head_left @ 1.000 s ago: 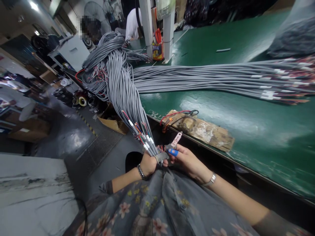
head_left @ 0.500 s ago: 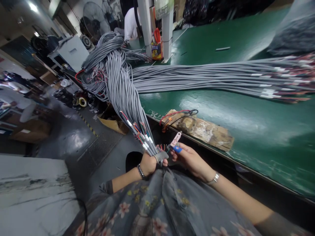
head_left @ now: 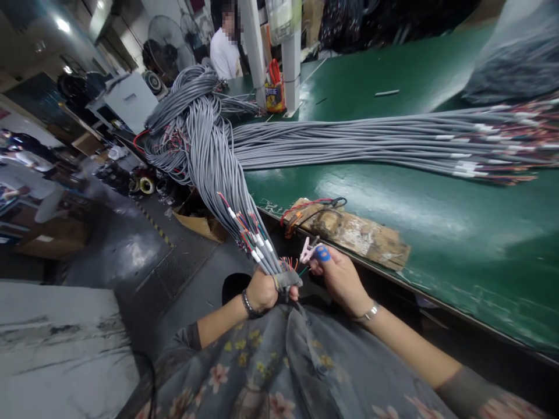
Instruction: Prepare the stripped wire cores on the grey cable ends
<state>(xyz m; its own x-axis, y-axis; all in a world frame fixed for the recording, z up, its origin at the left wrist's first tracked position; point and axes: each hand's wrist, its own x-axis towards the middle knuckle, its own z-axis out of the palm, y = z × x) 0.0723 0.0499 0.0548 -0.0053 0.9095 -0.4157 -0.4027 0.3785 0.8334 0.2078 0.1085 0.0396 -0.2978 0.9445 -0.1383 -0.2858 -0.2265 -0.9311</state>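
My left hand (head_left: 262, 292) is closed around the ends of a bundle of grey cables (head_left: 218, 154), low in front of my body. A worn grey wrap (head_left: 288, 279) covers part of its fingers. Stripped coloured wires (head_left: 288, 263) fan out just past them, and white sleeves (head_left: 262, 250) mark other cable ends above. Just to the right, my right hand (head_left: 345, 282) pinches a small pale pink clip-like tool (head_left: 307, 250). Something blue (head_left: 322, 252) covers the thumb tip. A thin green wire (head_left: 302, 271) lies between the hands; whether the tool touches it, I cannot tell.
More grey cables (head_left: 340, 142) lie along the green table (head_left: 458, 233). A wooden block (head_left: 371, 235) with red and black leads sits at its near edge. White posts (head_left: 292, 75) stand behind. One person in white (head_left: 225, 55) is at the back; a cardboard box (head_left: 196, 221) is below left.
The pink tool has turned in my right hand, from lying flat-side up to showing its forked shape. The blue-covered thumb has risen slightly. My left hand keeps its grip. The person behind is more upright.
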